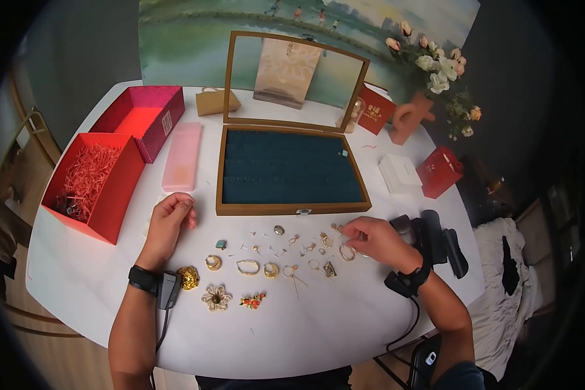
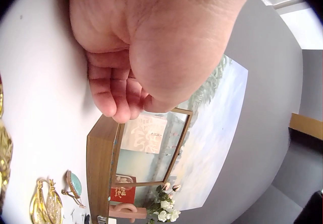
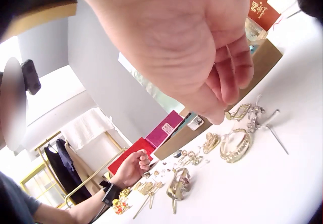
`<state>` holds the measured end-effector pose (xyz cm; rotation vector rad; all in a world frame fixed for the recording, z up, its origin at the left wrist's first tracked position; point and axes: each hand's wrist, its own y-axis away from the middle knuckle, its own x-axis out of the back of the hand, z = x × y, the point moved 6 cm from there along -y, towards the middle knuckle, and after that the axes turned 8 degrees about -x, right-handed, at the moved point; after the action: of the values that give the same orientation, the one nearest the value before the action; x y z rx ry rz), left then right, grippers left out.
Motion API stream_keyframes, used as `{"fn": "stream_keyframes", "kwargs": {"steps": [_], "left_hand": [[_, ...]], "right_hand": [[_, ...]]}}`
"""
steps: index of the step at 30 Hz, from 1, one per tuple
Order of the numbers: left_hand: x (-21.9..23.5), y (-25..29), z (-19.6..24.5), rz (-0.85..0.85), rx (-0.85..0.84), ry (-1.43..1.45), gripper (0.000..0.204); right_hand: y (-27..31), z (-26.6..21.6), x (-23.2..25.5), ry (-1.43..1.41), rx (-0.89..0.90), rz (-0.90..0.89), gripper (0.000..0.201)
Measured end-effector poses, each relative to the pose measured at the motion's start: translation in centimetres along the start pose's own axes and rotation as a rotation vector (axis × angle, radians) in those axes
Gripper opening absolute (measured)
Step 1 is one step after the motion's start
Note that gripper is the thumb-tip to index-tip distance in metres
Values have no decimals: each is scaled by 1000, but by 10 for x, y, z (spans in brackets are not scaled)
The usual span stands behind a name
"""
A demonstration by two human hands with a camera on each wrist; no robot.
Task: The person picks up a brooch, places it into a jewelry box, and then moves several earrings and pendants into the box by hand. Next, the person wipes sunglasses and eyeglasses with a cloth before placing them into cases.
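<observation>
My left hand rests on the white table left of the wooden jewelry box, fingers loosely curled with nothing in them. My right hand reaches down over the right end of the rows of jewelry. Its fingertips are right beside a small gold earring, with a jeweled hoop earring just below. Nearer the middle lie several studs, a silver oval piece and a turquoise-stone piece. In front are gold hoops, a flower brooch and a red-flowered piece.
The box's glass lid stands raised; a small turquoise piece sits on its dark lining. At left are a red box of shredded paper, a magenta box and a pink case. Black cases and a white box stand at right.
</observation>
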<state>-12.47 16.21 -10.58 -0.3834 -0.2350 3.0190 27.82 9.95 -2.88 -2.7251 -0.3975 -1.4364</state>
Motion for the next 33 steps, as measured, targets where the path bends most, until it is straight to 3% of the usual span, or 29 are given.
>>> {"fn": "stream_keyframes", "kwargs": {"steps": [5,14,18,20,23,30,33], "left_hand": [[-1,0,1,-11,-1,-5,16],[-1,1,2,-8,0,-16,15],[0,0,0,0,9,10,14],[-1,0,1,5,15,4,14],[-1,0,1,2,11,16,14],[-2,0,3,10,25,18,13],[-1,1,3,11,28,8,14]], "right_hand": [[14,10,-10,169,-19,-58,20],[-3,5,15,113,36,14,15],[-58,12,40,23,16,85,16],[-93,20,59,120,72,251,20],[-142,38,73,160,26,312,24],[-207,71,66,319,48,272,26],[-226,78,60,287,10,102,24]]}}
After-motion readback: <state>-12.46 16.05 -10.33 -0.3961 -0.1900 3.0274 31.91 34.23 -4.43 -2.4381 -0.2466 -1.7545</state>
